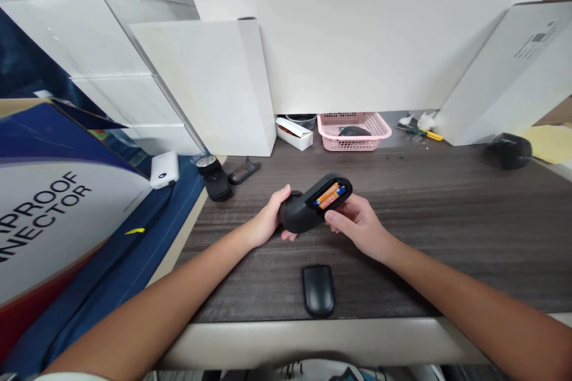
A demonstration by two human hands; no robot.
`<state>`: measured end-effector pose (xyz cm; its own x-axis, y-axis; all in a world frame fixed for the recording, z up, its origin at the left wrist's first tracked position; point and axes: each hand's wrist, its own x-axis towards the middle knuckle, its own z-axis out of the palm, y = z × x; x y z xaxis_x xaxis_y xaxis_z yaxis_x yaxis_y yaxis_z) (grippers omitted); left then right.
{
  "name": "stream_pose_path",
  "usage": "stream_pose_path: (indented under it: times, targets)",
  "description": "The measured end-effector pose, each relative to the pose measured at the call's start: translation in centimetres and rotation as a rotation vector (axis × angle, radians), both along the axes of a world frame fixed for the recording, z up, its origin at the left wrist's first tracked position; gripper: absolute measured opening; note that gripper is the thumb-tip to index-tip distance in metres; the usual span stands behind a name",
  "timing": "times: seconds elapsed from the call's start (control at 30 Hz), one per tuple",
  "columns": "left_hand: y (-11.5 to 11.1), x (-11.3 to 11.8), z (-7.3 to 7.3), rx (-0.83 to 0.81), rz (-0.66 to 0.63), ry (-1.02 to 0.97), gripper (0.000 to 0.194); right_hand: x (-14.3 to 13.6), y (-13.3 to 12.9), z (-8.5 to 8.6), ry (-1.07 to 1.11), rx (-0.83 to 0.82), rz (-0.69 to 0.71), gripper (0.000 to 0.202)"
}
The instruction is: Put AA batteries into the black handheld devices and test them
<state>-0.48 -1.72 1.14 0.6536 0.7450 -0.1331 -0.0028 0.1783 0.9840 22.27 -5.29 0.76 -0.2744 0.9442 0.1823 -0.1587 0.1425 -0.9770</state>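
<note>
A black flashlight (300,212), its lens not in sight, is held tilted above the dark wooden table. Its battery compartment lies uncovered, showing orange and blue batteries (330,195) side by side. My left hand (270,217) is closed around the left, rounded end. On the other end, my right hand (357,220) grips the lower edge, its thumb beside the compartment and its other fingers partly hidden behind. Below the hands, near the table's front edge, lies a smooth black battery cover (318,290).
Another black flashlight (214,178) stands at the left, next to a dark slim piece (243,171). Behind are a small white box (295,134) and a pink basket (355,144). A black rounded object (509,152) sits right, near a yellow-handled tool (431,135). White panels (214,89) rise behind.
</note>
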Motion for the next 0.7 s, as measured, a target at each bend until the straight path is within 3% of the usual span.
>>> stream_pose_path:
  times: [0.17, 0.27, 0.4, 0.57, 0.7]
  targets:
    - [0.5, -0.2, 0.3, -0.041, -0.054, 0.008, 0.097, -0.2, -0.2, 0.2, -0.019, 0.075, -0.172, 0.032]
    - [0.7, -0.3, -0.3, -0.001, 0.002, -0.049, 0.097, -0.4, -0.1, 0.4, -0.011, -0.023, -0.185, 0.039]
    - [0.4, -0.3, -0.1, 0.081, 0.025, -0.084, 0.082, -0.5, 0.4, 0.5, 0.011, -0.183, -0.228, 0.049]
    - [0.2, 0.0, 0.5, 0.130, 0.085, 0.037, 0.075, -0.4, 1.2, 0.3, 0.097, -0.315, -0.192, 0.055]
    - [0.4, 0.1, 0.0, 0.157, 0.091, -0.008, 0.065, 0.0, 1.7, 0.2, 0.117, -0.326, -0.107, 0.045]
